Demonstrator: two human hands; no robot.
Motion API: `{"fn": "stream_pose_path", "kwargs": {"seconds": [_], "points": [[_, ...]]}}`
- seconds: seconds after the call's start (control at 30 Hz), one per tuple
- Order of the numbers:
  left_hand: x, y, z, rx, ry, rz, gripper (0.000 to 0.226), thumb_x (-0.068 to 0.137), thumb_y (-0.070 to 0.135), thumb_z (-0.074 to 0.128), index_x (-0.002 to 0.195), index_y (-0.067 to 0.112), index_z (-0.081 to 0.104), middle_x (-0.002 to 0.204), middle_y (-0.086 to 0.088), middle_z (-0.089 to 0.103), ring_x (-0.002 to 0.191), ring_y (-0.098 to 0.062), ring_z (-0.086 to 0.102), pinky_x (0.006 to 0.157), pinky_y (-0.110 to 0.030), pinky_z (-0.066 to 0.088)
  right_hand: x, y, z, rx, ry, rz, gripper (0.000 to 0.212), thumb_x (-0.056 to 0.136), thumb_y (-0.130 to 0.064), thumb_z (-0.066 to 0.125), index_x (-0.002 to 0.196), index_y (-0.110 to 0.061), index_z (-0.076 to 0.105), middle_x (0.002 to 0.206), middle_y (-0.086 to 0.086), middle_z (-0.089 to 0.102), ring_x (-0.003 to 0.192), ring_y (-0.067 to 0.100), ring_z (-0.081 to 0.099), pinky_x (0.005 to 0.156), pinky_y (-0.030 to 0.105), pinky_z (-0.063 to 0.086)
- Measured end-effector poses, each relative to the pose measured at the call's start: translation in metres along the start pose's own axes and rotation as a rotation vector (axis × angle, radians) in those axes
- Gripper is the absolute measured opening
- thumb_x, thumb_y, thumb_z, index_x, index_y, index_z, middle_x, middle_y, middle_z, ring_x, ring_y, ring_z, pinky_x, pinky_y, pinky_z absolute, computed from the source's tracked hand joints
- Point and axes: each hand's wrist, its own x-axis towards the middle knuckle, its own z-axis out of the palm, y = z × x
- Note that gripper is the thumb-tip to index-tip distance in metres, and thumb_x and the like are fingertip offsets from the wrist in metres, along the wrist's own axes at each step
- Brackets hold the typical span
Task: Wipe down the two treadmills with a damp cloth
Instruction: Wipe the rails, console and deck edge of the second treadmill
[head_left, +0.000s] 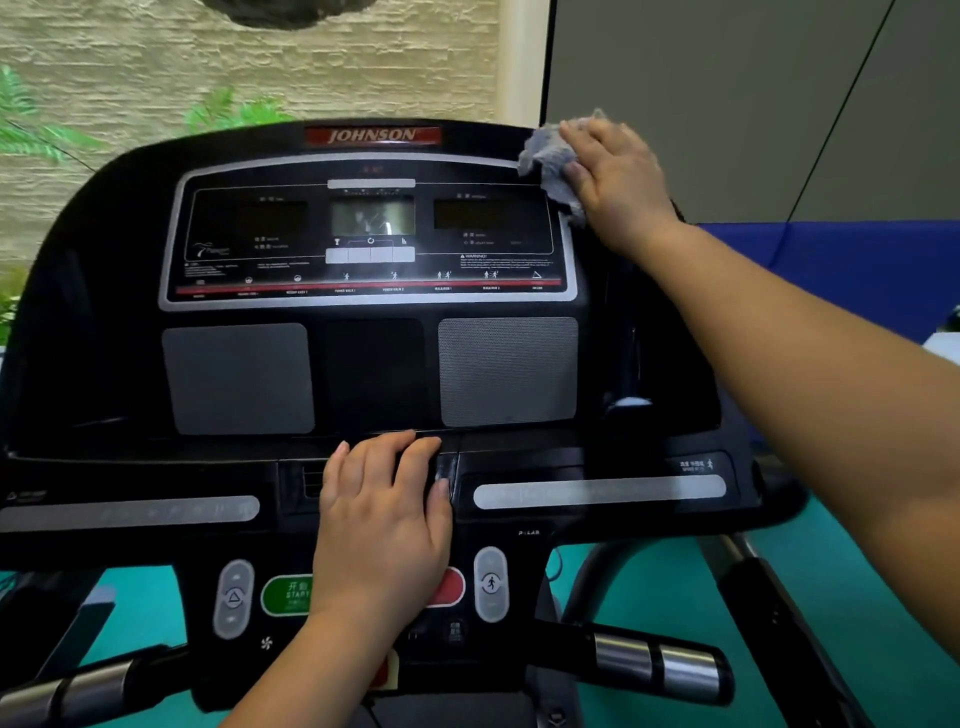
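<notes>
Fingers (363, 462) of the L hand (382, 525) are laid straight & close together, flat on the lower ledge of the treadmill console (374, 374), w/ nothing held. The wrist is seen between the green START btn (284, 595) and the red btn (449, 587), which is partly covered by it. Above, the display panel (371, 234) is framed in silver, w/ grey speaker grilles (508, 371) set below it. Further R, a grey cloth (548, 156) is bunched at the console's upper R corner, touching the panel frame. It is gripped & pressed there by the R hand (618, 182), fingers lightly bent over it, arm stretched fwd. At far R a blue pad (857, 270) is seen along the wall, w/ teal floor (649, 597) below.
</notes>
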Motion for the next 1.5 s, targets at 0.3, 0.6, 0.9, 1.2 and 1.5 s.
{"fn": "stream_pose_path", "kwargs": {"seconds": [0.3, 0.6, 0.9, 1.2, 1.5], "points": [[0.0, 0.003, 0.001, 0.027, 0.009, -0.012, 0.041, 0.088, 0.035, 0.041, 0.118, 0.016, 0.06, 0.119, -0.005, 0.056, 0.115, -0.026, 0.046, 0.113, -0.049, 0.023, -0.094, -0.025, 0.019, 0.169, 0.059, 0.083, 0.054, 0.099, -0.031, 0.034, 0.151, -0.018, 0.026, 0.16, 0.011, 0.013, 0.148, 0.028, 0.008, 0.12, 0.037, 0.003], [-0.002, 0.004, 0.002, 0.023, 0.027, -0.005, 0.042, 0.088, 0.034, 0.041, 0.119, 0.014, 0.059, 0.119, -0.007, 0.057, 0.114, -0.03, 0.048, 0.114, -0.05, 0.024, -0.179, -0.043, 0.015, 0.339, -0.098, 0.199, 0.063, 0.096, -0.015, 0.054, 0.151, -0.016, 0.023, 0.16, 0.008, 0.017, 0.145, 0.023, 0.023, 0.11, 0.014, 0.012], [-0.002, 0.004, 0.001, -0.006, 0.052, -0.001, 0.042, 0.086, 0.035, 0.041, 0.118, 0.015, 0.06, 0.118, -0.006, 0.057, 0.113, -0.029, 0.047, 0.113, -0.05, 0.024, -0.159, -0.023, -0.051, 0.434, 0.243, 0.286, 0.029, 0.083, -0.013, 0.067, 0.11, -0.016, 0.056, 0.105, -0.007, 0.057, 0.094, 0.005, 0.052, 0.075, 0.004, 0.037], [-0.001, 0.002, 0.0, -0.017, 0.025, -0.005, 0.042, 0.088, 0.037, 0.041, 0.12, 0.016, 0.06, 0.12, -0.004, 0.056, 0.116, -0.027, 0.048, 0.114, -0.048, 0.023, -0.091, 0.018, -0.019, 0.024, 0.245, 0.098, 0.012, 0.081, -0.014, 0.068, 0.089, -0.005, 0.068, 0.098, 0.016, 0.057, 0.092, 0.034, 0.052, 0.075, 0.033, 0.042], [-0.001, 0.004, -0.001, -0.022, 0.034, -0.006, 0.042, 0.088, 0.036, 0.04, 0.119, 0.015, 0.06, 0.119, -0.005, 0.057, 0.114, -0.028, 0.048, 0.114, -0.047, 0.022, -0.159, 0.024, -0.028, 0.017, -0.166, -0.077, 0.027, 0.083, -0.007, 0.068, 0.109, -0.014, 0.073, 0.116, 0.002, 0.068, 0.107, 0.025, 0.062, 0.093, 0.033, 0.049]]}}
